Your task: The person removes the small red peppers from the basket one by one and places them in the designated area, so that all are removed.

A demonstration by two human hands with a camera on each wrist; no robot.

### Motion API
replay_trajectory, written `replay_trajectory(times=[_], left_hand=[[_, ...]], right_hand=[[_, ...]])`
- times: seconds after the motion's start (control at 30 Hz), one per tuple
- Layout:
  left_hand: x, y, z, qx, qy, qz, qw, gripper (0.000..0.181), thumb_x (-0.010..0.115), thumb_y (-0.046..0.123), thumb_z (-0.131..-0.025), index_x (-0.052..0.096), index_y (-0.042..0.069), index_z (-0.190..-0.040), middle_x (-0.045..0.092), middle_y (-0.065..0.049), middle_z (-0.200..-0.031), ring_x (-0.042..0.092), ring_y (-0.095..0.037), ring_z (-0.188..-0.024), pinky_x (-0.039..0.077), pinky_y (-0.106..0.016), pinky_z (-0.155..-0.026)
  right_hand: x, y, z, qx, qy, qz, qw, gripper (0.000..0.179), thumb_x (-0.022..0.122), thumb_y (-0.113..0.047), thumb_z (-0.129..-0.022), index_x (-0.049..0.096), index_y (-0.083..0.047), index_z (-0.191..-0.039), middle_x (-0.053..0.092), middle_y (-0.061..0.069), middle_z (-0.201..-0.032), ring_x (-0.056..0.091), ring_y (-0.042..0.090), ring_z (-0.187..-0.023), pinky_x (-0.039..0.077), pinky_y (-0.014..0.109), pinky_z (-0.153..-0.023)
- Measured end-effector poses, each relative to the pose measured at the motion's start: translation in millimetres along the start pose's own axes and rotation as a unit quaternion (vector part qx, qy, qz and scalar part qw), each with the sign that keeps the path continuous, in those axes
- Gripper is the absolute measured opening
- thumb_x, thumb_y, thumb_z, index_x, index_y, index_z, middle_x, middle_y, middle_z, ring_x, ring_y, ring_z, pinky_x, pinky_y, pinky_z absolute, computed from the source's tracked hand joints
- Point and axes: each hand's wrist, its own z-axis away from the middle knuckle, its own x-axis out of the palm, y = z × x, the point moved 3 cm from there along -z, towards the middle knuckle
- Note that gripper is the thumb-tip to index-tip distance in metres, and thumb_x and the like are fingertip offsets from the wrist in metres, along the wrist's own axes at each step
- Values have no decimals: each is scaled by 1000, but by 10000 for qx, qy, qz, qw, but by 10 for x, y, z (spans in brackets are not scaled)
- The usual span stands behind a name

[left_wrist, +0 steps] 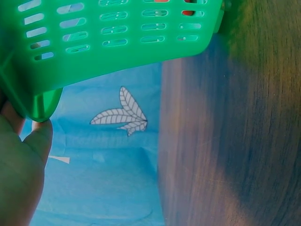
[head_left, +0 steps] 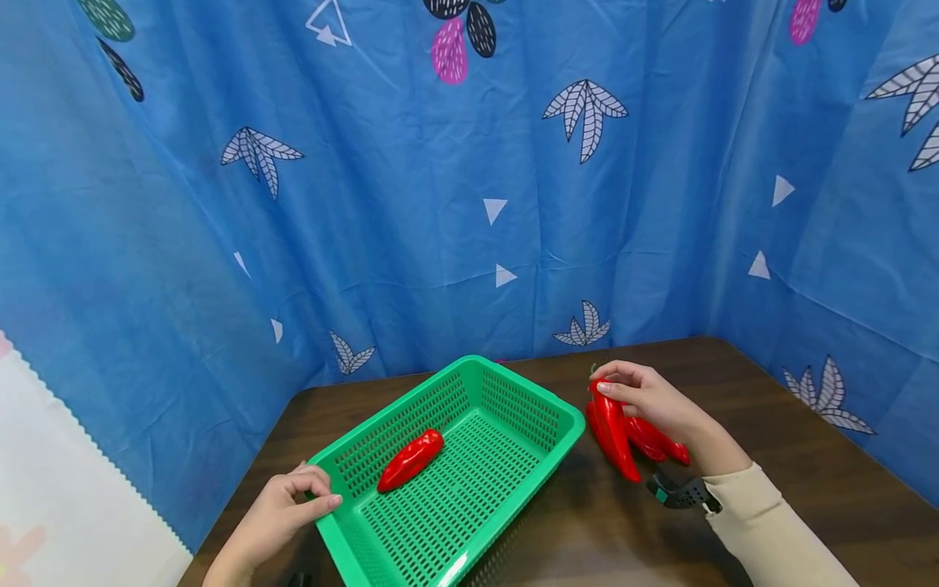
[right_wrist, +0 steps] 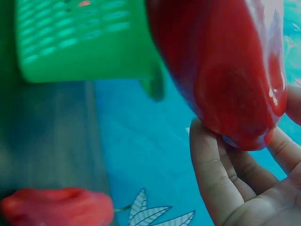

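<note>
A green plastic basket (head_left: 447, 481) with slotted walls is pinched at its left rim by my left hand (head_left: 282, 509). In the left wrist view the thumb (left_wrist: 40, 139) presses the rim from below. One red pepper (head_left: 411, 461) lies inside the basket, toward its left wall. To the basket's right, my right hand (head_left: 649, 399) grips another red pepper (head_left: 612, 428) by its thick upper end, the tip pointing down. Fingers (right_wrist: 207, 165) wrap that end in the right wrist view. Below the hand, more red peppers (head_left: 653, 440) rest on the table, partly hidden by the held one.
The dark wooden table (head_left: 792, 489) ends at the back against a blue patterned curtain (head_left: 440, 204). A black band with a green mark (head_left: 678, 492) sits at the right wrist, beside a cream sleeve (head_left: 770, 522). A pale cloth (head_left: 66, 489) hangs at the left.
</note>
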Motion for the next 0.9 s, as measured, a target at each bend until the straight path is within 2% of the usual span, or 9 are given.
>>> replay_trajectory(times=[0.33, 0.63, 0.9], left_hand=[[-17, -2, 12, 3, 0, 29, 10000, 14, 71, 8, -91, 66, 5, -78, 57, 5, -85, 57, -9, -86, 21, 5, -103], [-16, -11, 2, -4, -42, 83, 10000, 13, 71, 9, -91, 66, 5, -79, 57, 4, -85, 57, -10, -86, 21, 5, -102], [-9, -1, 2, -97, -42, 86, 9999, 14, 71, 10, -91, 66, 4, -79, 56, 5, -85, 57, -10, -87, 21, 6, -101]], right_hand=[[84, 240, 205, 313, -635, -150, 9974, 46, 59, -20, -102, 44, 10, -133, 55, 26, -124, 66, 25, -98, 67, 37, -83], [63, 454, 411, 641, -685, 9, 9956, 40, 59, -20, -101, 49, 7, -129, 44, 27, -133, 59, 25, -102, 67, 39, -84], [10, 574, 519, 751, -808, 14, 9939, 37, 57, -19, -102, 49, 8, -127, 48, 23, -126, 60, 24, -97, 67, 40, -81]])
